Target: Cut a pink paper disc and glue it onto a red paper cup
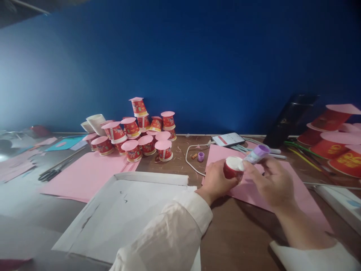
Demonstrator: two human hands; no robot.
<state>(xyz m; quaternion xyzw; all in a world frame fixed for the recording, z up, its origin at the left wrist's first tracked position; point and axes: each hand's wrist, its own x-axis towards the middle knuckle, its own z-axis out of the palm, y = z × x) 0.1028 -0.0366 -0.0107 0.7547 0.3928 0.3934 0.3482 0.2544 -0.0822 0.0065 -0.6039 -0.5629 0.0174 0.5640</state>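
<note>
My left hand [216, 180] is closed around a red paper cup [232, 173], which stands upside down with its white base facing up. In my right hand [275, 178] is a glue stick [256, 154] with a purple end, tilted so that its lower tip meets the cup's white base. Under both hands lies a sheet of pink paper [299, 199]. A small purple cap [200, 156] stands on the table just beyond my left hand.
Stacked red cups with pink paper discs [132, 150] stand back left; more [338, 143] are at right. A phone [229, 139] with a white cable lies by the blue wall. Scissors [55, 171], pink sheets [81, 178] and a white box lid [113, 214] lie left.
</note>
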